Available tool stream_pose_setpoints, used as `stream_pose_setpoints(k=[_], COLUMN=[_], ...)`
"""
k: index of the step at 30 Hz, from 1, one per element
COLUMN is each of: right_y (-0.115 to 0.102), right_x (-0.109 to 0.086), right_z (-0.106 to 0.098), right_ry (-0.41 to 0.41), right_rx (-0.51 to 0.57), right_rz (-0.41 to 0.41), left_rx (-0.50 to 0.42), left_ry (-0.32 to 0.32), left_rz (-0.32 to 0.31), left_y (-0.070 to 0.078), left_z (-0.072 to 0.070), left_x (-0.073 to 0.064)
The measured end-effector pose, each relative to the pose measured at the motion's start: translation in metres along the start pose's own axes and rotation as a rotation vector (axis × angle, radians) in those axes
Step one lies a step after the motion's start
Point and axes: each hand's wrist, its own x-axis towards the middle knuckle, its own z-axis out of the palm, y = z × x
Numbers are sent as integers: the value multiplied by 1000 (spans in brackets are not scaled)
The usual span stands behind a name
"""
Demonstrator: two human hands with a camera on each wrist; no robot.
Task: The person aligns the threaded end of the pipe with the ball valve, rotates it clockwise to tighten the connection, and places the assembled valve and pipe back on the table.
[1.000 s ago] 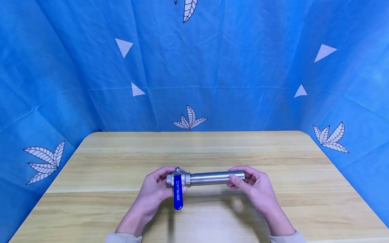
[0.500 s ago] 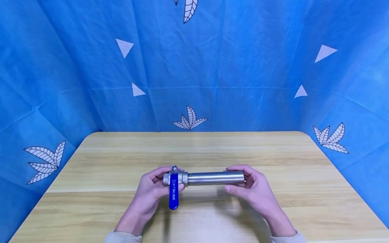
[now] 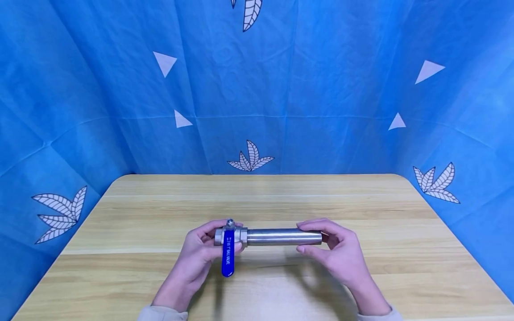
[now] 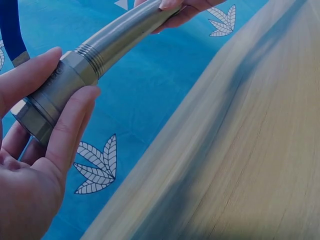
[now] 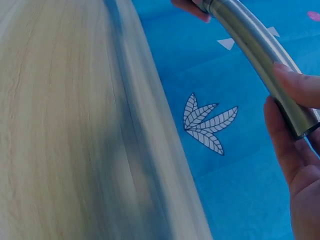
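My left hand (image 3: 195, 252) grips the steel body of a ball valve (image 4: 56, 92), thumb and fingers on either side of it. The valve's blue lever handle (image 3: 228, 254) points toward me. A steel pipe (image 3: 277, 237) is joined to the valve's right end, and several threads (image 4: 90, 59) show at the joint in the left wrist view. Around the pipe's free right end, my right hand (image 3: 339, 252) holds with thumb in front and fingers behind. Valve and pipe lie level in one line, held above the table, their shadow falling below.
Under both hands is a wooden table (image 3: 160, 191) with rounded far corners. Blue cloth (image 3: 337, 58) printed with white leaves and triangles hangs behind it and along both sides.
Valve and pipe have shifted slightly left with my left hand. My right thumb came off the front of the pipe and now sits at its lower edge.
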Motion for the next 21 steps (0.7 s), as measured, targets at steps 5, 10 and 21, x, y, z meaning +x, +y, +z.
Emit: stream_pose_setpoints(k=[5, 10, 21], right_y=[-4, -6, -1], right_x=[-1, -1, 1], right_z=[1, 1, -1], right_ry=[37, 48, -55], right_rx=[18, 45, 125], right_rz=[146, 267, 225], left_rx=[7, 18, -36], left_ry=[-25, -31, -3], left_rz=[12, 17, 2], left_y=[-1, -2, -2], left_z=[0, 1, 0], left_x=[0, 1, 0])
